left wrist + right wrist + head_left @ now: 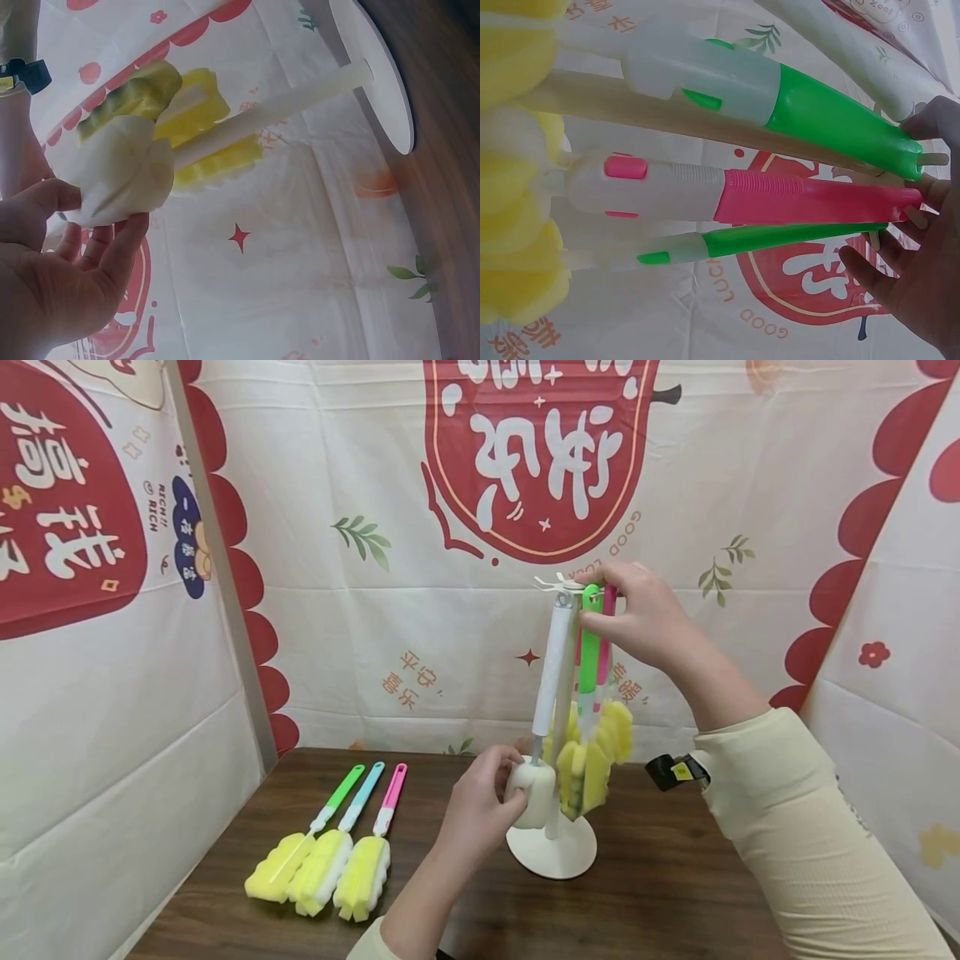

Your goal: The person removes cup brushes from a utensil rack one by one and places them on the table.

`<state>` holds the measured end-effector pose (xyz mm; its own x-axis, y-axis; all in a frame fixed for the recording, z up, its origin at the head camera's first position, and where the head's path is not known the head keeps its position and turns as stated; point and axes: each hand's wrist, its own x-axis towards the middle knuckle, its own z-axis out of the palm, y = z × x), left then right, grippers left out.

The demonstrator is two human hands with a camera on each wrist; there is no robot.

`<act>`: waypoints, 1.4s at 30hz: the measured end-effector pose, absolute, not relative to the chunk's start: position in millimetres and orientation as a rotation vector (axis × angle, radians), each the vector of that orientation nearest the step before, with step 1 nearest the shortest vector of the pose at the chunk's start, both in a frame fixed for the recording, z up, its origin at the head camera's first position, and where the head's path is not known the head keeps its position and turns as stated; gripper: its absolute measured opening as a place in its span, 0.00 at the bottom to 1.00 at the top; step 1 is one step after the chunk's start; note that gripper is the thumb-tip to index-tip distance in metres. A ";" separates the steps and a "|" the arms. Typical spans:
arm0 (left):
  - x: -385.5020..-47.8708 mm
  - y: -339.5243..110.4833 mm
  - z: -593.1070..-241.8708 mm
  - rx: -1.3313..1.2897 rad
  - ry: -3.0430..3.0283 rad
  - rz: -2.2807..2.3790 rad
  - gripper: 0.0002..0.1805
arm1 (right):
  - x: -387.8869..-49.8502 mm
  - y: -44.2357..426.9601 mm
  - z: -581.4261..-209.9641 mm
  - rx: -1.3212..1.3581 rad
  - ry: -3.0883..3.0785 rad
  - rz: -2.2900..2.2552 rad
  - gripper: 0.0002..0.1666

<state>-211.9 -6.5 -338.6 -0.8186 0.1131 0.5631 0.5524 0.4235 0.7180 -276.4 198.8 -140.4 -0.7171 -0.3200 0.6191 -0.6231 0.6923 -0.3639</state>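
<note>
White brush point(552, 668): on my head feed, at 9 o'clock of the white stand point(553, 862), handle end tipped towards 1 o'clock; whether hooked, I can't tell.
Left hand point(483, 797): grasping its sponge head.
Right hand point(639, 610): grasping the stand's top.
Hanging brushes point(589, 652): green and pink handles, stand's 3 o'clock side.
Bench point(637, 893): three brushes point(321, 872) lie at 8 o'clock.

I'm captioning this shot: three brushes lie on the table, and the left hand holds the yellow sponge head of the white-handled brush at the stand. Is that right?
Not yellow: the head view shows the left hand holding the white sponge head of the white-handled brush at the stand. Three brushes do lie on the table.
</note>
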 end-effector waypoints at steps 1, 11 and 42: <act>-210.9 -6.7 -338.3 -0.567 -2.245 -1.369 0.16 | -276.5 198.6 -140.2 0.722 -2.380 0.777 0.21; -207.2 -7.7 -336.7 -0.571 -2.236 -1.302 0.16 | -276.1 197.7 -140.0 0.704 -2.386 0.769 0.20; -190.5 -35.7 -336.8 -0.578 -2.257 -1.206 0.18 | -278.6 196.3 -141.7 0.694 -2.375 0.778 0.19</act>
